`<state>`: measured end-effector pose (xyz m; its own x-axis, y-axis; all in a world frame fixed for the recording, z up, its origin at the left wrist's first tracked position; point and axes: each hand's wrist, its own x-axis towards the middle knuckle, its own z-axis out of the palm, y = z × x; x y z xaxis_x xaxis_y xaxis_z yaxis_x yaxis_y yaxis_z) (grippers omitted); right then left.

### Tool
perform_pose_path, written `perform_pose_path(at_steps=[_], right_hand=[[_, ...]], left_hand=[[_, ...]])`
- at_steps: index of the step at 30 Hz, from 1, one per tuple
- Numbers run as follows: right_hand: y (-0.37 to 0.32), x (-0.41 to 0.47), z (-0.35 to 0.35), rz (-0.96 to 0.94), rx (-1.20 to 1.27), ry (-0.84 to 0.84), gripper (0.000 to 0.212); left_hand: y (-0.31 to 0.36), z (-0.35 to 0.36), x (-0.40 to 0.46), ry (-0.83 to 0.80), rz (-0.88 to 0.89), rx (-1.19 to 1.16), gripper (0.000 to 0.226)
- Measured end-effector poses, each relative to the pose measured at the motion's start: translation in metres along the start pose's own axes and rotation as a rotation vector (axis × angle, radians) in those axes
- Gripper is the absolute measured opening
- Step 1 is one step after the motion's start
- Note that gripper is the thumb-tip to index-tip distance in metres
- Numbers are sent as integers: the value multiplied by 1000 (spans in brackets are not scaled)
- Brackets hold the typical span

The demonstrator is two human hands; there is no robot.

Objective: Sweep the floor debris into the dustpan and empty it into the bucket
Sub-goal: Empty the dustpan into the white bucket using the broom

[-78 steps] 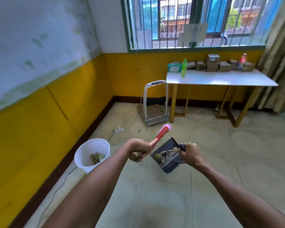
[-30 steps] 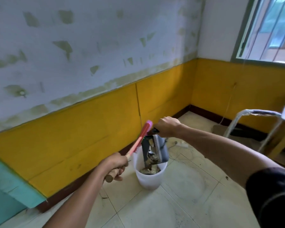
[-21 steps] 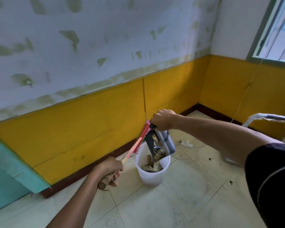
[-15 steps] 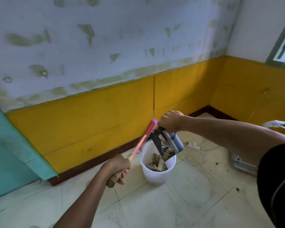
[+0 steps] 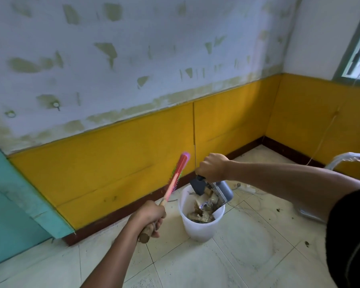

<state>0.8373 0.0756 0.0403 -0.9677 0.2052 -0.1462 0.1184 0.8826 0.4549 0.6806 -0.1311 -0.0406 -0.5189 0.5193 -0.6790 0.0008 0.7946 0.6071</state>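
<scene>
1. Pale floor tiles (image 5: pixel 247 256) and a yellow-panelled wall (image 5: pixel 123 163) frame the scene, and right at the foot of that wall stands the white bucket (image 5: pixel 200 227), upright on the tiles, just off the dark skirting.
2. Inside the bucket sits a heap of brownish debris (image 5: pixel 202 213), filling the lower part.
3. Over the bucket's mouth hangs the grey dustpan (image 5: pixel 220 190), tipped steeply with its handle end up and its ribbed lip pointing down into the bucket; pieces of debris show at the pan's lower edge, right above the heap.
4. Right hand (image 5: pixel 213 167) is on top of it all, fingers curled tight into a fist round the dustpan's dark handle, knuckles up, forearm reaching in from the right.
5. Left hand (image 5: pixel 150 215) is lower and to the bucket's left, fingers wrapped closed around the wooden grip of the brush (image 5: pixel 176 179).
6. That brush slants up and to the right, red head raised clear of the floor, its tip near the right hand but apart from it.
7. Further out: dark specks on the tiles at right, a teal panel (image 5: pixel 13 204) at far left, a plastic-wrapped metal bar (image 5: pixel 349 159) at the right edge.
</scene>
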Motion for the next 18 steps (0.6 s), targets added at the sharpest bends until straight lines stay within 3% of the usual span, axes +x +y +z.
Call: perform_pose_path(at_steps=[11, 14, 18], right_hand=[[-1, 10, 6, -96, -25, -6, 13], [-14, 13, 4, -181, -26, -32, 25], [-13, 12, 4, -163, -50, -7, 16]], left_hand=[[-7, 10, -4, -9, -8, -18, 15], [-5, 8, -9, -4, 28, -18, 16], [-12, 5, -14, 14, 15, -14, 18]])
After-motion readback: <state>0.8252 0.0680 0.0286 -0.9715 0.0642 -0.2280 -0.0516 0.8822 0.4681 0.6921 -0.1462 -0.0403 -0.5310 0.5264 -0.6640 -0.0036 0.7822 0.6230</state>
